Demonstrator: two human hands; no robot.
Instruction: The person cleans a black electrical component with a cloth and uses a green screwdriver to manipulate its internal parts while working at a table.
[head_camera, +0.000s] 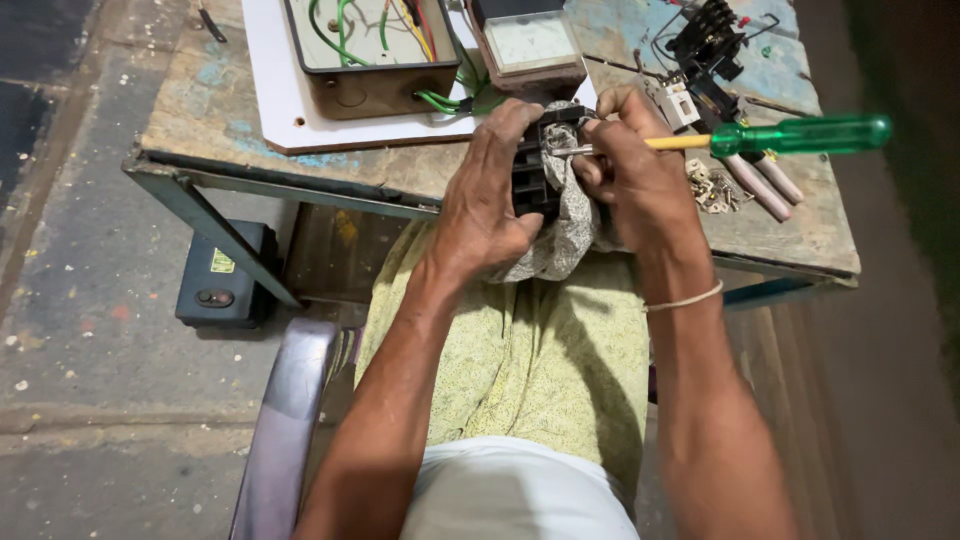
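My left hand (490, 195) grips a black electrical block (535, 180) wrapped in a grey patterned cloth (565, 235), held over my lap at the table's near edge. My right hand (635, 165) holds a screwdriver (790, 135) with a green translucent handle and a yellow shank; its metal tip rests on the top of the black block. The handle sticks out to the right over the table. A pale string band circles my right wrist.
A worn wooden table (210, 110) carries a white board (270, 90), an open brown box with green wires (370, 60), a panel meter (530, 45), a black component (705, 40), small metal parts (712, 188) and pinkish tubes (765, 185). A black box (225, 275) sits on the floor; a chair arm (285, 420) is at left.
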